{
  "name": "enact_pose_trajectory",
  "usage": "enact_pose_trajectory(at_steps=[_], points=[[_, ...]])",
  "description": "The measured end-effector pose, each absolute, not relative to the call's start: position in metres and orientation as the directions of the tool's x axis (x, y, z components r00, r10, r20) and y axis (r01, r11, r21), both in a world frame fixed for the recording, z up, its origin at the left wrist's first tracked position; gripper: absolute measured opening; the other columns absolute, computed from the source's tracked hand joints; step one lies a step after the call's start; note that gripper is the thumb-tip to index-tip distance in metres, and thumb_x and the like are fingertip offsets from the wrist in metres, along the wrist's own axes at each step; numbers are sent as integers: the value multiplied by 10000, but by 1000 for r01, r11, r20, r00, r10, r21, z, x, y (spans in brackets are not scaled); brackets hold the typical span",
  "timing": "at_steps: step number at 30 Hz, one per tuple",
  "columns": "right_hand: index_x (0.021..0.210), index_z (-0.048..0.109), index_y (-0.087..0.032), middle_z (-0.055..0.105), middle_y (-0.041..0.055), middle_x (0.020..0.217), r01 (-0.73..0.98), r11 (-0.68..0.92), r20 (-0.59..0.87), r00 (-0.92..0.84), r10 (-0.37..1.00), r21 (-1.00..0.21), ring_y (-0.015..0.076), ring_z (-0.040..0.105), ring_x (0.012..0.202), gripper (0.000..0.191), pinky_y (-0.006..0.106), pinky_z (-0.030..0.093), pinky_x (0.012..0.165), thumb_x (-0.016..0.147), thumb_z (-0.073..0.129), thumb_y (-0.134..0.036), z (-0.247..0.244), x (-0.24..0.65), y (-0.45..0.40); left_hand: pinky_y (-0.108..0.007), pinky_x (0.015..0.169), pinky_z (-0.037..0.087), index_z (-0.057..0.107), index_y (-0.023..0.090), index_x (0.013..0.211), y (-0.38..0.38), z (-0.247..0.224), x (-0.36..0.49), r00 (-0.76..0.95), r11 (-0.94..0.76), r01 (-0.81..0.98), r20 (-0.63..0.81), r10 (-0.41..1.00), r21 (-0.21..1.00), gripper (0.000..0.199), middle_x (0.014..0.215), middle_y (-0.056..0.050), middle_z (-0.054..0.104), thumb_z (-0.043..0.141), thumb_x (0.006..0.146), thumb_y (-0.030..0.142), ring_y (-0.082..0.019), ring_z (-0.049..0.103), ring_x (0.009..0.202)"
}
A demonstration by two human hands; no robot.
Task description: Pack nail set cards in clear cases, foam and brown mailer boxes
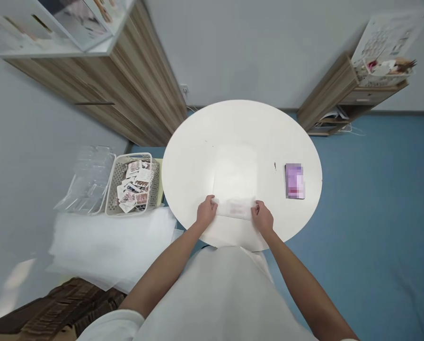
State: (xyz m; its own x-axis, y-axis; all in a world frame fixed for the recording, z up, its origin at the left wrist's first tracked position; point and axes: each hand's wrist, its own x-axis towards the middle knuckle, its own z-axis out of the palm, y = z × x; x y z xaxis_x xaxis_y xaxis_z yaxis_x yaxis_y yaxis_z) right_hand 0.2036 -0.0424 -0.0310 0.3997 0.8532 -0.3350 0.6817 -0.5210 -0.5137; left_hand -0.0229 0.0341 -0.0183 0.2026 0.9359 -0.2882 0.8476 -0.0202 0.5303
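A thin, whitish translucent sheet [235, 175] lies on the round white table [183, 156], in front of me. Its near edge is folded over something with faint pinkish marks, too veiled to make out. My left hand [207, 210] pinches the left end of this folded edge. At the right end, my right hand [262, 217] grips the same edge between thumb and fingers. Further right on the tabletop lies a purple, pixelated rectangular item [295, 181], touched by neither hand.
Left of the table stand a perforated basket [110, 201] of small printed packets and a pile of clear plastic [89, 180]. White translucent sheets [109, 241] are stacked nearer me. A wooden cabinet [141, 85] is behind left, a shelf unit [327, 97] behind right.
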Motion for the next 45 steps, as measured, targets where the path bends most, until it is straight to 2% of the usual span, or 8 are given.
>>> enact_pose_trajectory(at_steps=[6,11,15,18,23,29,35,45], points=[[1121,484,-184,558,118,1088,865,-222,-27,235,972,-450,235,486,1005,323,378,326,831,815,383,-182,-38,199,-47,-398,878,332,453,213,1159,32,-16,-13,398,-335,888,-161,903,317,358,1082,-93,576,406,809,152,-237,501,1035],[1050,530,-290,446,36,1300,834,-3,-176,-113,978,-551,239,335,1223,361,446,209,962,807,362,-83,-32,200,-43,-426,984,219,425,311,1210,38,-6,-10,734,-632,674,-248,632,384,512,1321,-47,413,330,796,26,-219,345,1224],[1073,508,-250,430,49,1315,827,59,-219,-216,952,-559,243,308,1247,346,471,172,983,806,356,-91,-22,200,-35,-436,1010,184,417,286,1223,43,5,-5,783,-664,621,-319,534,416,518,1333,-49,400,378,767,44,-227,288,1261],[1068,501,-199,443,109,1290,848,130,-212,-273,938,-514,271,331,1220,270,471,171,987,811,424,-232,-15,197,-28,-463,1021,123,438,218,1195,43,11,3,811,-697,585,-290,508,414,452,1327,-93,393,486,746,196,-277,265,1261],[1035,473,-182,439,164,1251,891,199,-245,-317,916,-408,312,409,1110,489,464,271,920,631,660,-382,-3,190,-19,-466,993,130,410,154,1159,37,7,18,798,-722,602,-267,540,341,648,1170,-154,479,648,610,401,-311,413,1104],[1011,431,-189,520,114,1061,937,178,-308,-272,912,-301,262,484,933,440,357,383,719,626,633,-252,5,174,-34,-418,918,233,465,163,1042,20,6,15,777,-727,628,-267,570,278,507,1015,-118,519,644,585,290,-267,500,932],[942,431,-208,553,49,921,905,65,-389,-245,888,-421,193,506,807,320,278,360,630,658,567,-256,9,160,-68,-373,765,352,545,176,849,-1,19,-6,803,-733,589,-350,483,340,357,921,-98,560,597,570,394,-254,539,828],[835,565,-220,592,22,843,752,-154,-455,-211,865,-641,157,533,719,209,259,390,605,723,518,-390,26,174,-43,-319,730,408,573,223,931,12,19,-17,727,-479,672,-380,572,565,264,923,-52,628,424,731,308,-209,585,817]])
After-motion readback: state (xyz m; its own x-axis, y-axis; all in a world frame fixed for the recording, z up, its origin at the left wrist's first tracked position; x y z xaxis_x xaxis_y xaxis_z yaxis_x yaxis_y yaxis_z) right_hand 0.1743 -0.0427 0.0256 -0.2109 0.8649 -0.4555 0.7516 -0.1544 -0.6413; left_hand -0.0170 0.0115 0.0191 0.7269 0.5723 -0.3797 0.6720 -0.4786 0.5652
